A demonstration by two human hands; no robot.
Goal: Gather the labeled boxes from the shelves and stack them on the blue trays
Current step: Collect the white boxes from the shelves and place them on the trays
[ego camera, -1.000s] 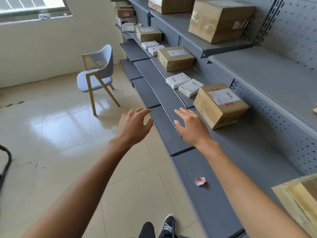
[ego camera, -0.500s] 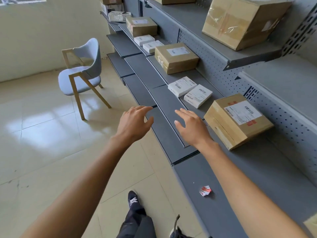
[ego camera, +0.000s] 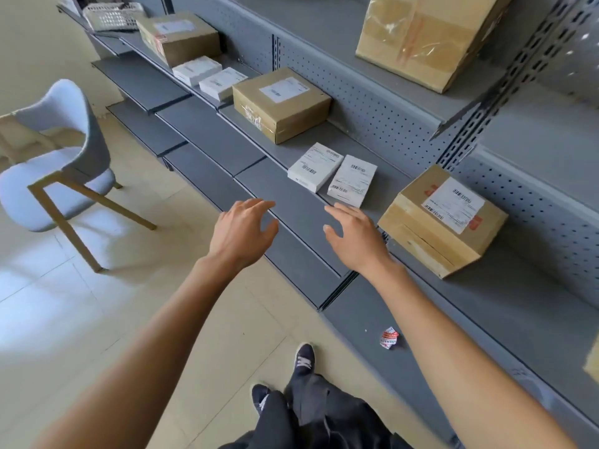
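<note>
Two white labeled boxes (ego camera: 334,171) lie side by side on the shelf (ego camera: 291,202). I hold my left hand (ego camera: 241,233) and right hand (ego camera: 355,238) spread and empty, just before them.

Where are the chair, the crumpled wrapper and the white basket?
chair (ego camera: 55,192), head view, on its seat.
crumpled wrapper (ego camera: 388,338), head view, on its middle.
white basket (ego camera: 111,17), head view, on its mesh side.

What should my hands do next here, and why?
Probably reach forward and close on the two white boxes. Both hands, left and right, are open and empty just short of them, and they are the nearest labeled boxes, lying side by side on the shelf.
</note>
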